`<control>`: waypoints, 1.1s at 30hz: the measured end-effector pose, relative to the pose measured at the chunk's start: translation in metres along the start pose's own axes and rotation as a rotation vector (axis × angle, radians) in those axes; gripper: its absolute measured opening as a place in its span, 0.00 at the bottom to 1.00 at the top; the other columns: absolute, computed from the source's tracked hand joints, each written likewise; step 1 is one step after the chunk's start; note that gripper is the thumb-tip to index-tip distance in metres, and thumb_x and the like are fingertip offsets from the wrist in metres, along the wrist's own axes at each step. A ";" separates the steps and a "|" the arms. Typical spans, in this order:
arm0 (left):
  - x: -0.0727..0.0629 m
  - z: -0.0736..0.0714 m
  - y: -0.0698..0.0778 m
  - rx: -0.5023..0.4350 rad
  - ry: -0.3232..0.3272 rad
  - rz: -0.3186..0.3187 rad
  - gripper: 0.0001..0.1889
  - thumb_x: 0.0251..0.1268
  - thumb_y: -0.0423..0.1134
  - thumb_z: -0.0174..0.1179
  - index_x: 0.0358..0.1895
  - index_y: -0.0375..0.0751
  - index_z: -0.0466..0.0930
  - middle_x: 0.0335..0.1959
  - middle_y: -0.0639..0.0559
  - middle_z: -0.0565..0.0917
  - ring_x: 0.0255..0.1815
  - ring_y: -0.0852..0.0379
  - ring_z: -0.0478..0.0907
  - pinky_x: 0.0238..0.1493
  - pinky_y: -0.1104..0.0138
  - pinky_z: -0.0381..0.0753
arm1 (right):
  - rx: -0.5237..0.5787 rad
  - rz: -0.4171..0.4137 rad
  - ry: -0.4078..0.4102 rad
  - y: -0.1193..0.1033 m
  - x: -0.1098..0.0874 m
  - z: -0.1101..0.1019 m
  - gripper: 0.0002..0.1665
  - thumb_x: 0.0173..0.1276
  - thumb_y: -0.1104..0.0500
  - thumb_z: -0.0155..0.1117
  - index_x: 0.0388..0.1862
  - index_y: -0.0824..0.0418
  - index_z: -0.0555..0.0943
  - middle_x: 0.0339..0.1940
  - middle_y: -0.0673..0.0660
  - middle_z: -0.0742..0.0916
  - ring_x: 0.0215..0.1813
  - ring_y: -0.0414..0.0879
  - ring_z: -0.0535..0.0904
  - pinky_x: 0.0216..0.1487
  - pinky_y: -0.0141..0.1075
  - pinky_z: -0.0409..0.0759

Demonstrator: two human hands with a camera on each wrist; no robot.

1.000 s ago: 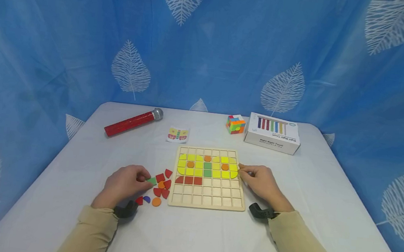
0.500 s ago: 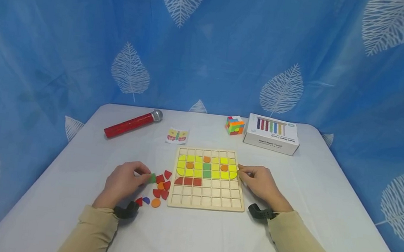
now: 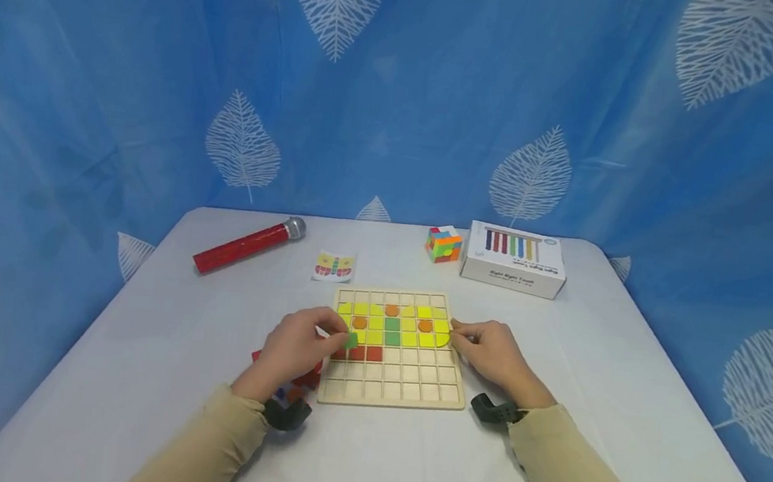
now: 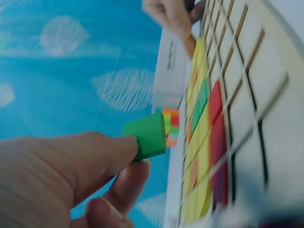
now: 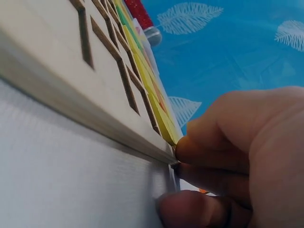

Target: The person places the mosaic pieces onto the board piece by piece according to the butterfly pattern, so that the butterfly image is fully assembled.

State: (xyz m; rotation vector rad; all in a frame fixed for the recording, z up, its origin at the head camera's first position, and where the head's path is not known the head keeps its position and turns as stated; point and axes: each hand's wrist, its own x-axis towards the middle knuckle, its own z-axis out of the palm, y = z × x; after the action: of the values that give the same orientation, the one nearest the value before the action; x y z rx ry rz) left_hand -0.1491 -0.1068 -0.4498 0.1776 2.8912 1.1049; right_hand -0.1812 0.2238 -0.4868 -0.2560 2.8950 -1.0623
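Between thumb and fingertips my left hand (image 3: 296, 346) pinches a green square tile (image 4: 146, 135), held above the left part of a wooden grid board (image 3: 391, 404). Yellow tiles (image 3: 426, 340), orange discs (image 3: 391, 311), two green squares (image 3: 392, 331) and a row of red tiles (image 3: 373, 354) sit in the board's cells. At the board's right edge, my right hand (image 3: 491, 352) grips the rim with its fingertips. Loose red pieces (image 3: 309, 379) lie left of the board, partly hidden under my left hand and wrist.
Behind the board lies a small picture card (image 3: 334, 267) with a coloured pattern. A red toy microphone (image 3: 242, 248) is at the back left. At the back right, a puzzle cube (image 3: 443, 245) stands beside a white box (image 3: 511, 277).
My left hand has lifted the green square tile from beside the loose pieces and carried it right, over the board. My right hand stays at the board's edge.
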 end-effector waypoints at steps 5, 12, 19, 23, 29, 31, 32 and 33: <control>0.013 0.026 0.021 0.032 -0.061 0.028 0.04 0.64 0.48 0.71 0.37 0.58 0.86 0.38 0.62 0.86 0.37 0.57 0.76 0.38 0.63 0.74 | -0.035 -0.004 -0.012 -0.001 0.000 -0.001 0.19 0.72 0.52 0.65 0.56 0.58 0.88 0.64 0.56 0.85 0.24 0.48 0.70 0.26 0.35 0.65; 0.025 0.051 0.036 0.111 -0.077 0.097 0.02 0.65 0.45 0.70 0.38 0.56 0.86 0.35 0.63 0.85 0.35 0.58 0.78 0.39 0.63 0.76 | -0.047 -0.048 0.011 0.000 0.002 0.001 0.18 0.72 0.52 0.65 0.55 0.57 0.88 0.63 0.55 0.86 0.51 0.53 0.86 0.40 0.38 0.70; 0.026 0.059 0.035 0.148 -0.083 0.092 0.03 0.65 0.46 0.71 0.38 0.55 0.87 0.31 0.63 0.83 0.36 0.57 0.77 0.40 0.63 0.75 | -0.052 -0.032 0.014 -0.001 0.002 0.000 0.18 0.71 0.52 0.65 0.54 0.57 0.88 0.62 0.54 0.86 0.60 0.54 0.85 0.42 0.40 0.70; 0.026 0.062 0.032 0.190 -0.076 0.124 0.04 0.64 0.46 0.72 0.39 0.55 0.92 0.32 0.63 0.84 0.36 0.58 0.75 0.38 0.65 0.75 | -0.064 -0.032 0.015 -0.002 0.002 -0.001 0.19 0.71 0.51 0.65 0.55 0.58 0.88 0.62 0.54 0.87 0.62 0.55 0.84 0.43 0.40 0.71; 0.023 0.060 0.028 0.186 -0.075 0.139 0.06 0.64 0.47 0.71 0.43 0.56 0.92 0.36 0.63 0.84 0.39 0.59 0.75 0.40 0.64 0.76 | -0.061 -0.038 0.019 -0.001 0.002 0.001 0.18 0.71 0.52 0.65 0.54 0.59 0.88 0.61 0.54 0.87 0.63 0.57 0.84 0.46 0.40 0.73; 0.021 0.053 0.025 0.163 -0.070 0.113 0.08 0.66 0.47 0.70 0.45 0.56 0.92 0.40 0.62 0.85 0.41 0.58 0.76 0.44 0.62 0.77 | -0.067 -0.044 0.020 0.000 0.001 0.002 0.18 0.71 0.53 0.65 0.54 0.58 0.88 0.60 0.54 0.87 0.64 0.58 0.83 0.48 0.41 0.76; 0.021 0.048 0.023 0.148 -0.057 0.088 0.09 0.67 0.47 0.69 0.46 0.56 0.91 0.42 0.62 0.85 0.43 0.58 0.77 0.48 0.61 0.78 | -0.067 -0.047 0.022 -0.001 0.001 0.002 0.18 0.71 0.52 0.65 0.54 0.58 0.88 0.60 0.54 0.87 0.65 0.58 0.82 0.50 0.42 0.78; 0.020 0.042 0.021 0.134 -0.038 0.058 0.09 0.67 0.47 0.68 0.47 0.55 0.91 0.45 0.60 0.86 0.45 0.57 0.77 0.50 0.59 0.78 | -0.068 -0.048 0.023 -0.001 0.001 0.002 0.18 0.71 0.52 0.65 0.54 0.58 0.88 0.60 0.54 0.87 0.65 0.59 0.82 0.53 0.45 0.80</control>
State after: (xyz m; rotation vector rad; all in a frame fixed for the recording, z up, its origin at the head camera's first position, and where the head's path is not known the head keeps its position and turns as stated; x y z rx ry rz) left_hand -0.1639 -0.0611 -0.4667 0.2858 2.9441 0.9040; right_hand -0.1818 0.2217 -0.4879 -0.3199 2.9636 -0.9806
